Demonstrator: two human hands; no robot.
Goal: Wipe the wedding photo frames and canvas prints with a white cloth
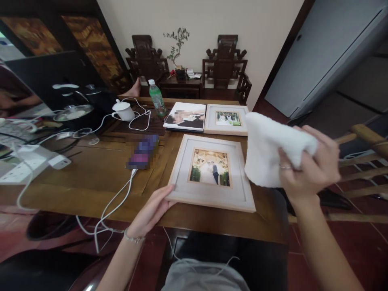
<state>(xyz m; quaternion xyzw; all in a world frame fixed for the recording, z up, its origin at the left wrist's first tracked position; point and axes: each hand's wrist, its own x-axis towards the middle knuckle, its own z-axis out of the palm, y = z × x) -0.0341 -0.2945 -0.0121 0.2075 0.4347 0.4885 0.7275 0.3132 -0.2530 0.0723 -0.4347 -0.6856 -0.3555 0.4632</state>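
A pale picture frame [178,169] with a photo of a couple in its middle lies flat on the wooden table [100,178]. My left hand [156,206] grips its lower left corner, thumb on top and the other fingers at the side and partly hidden. Raised to the right of the frame, my right hand [315,165] is closed on a folded white cloth [263,149], which hangs above the table's right edge. Behind this frame lie a second framed photo [227,118] and a white-and-dark photo album or print [186,116], side by side.
Left of the frame lies a phone [143,152] with a white cable. A green-labelled bottle [157,98], a lidded white cup [123,110] and a power strip [27,163] also stand or lie there. A wooden chair [363,161] stands at the right. Another person's foot [135,89] shows behind the table.
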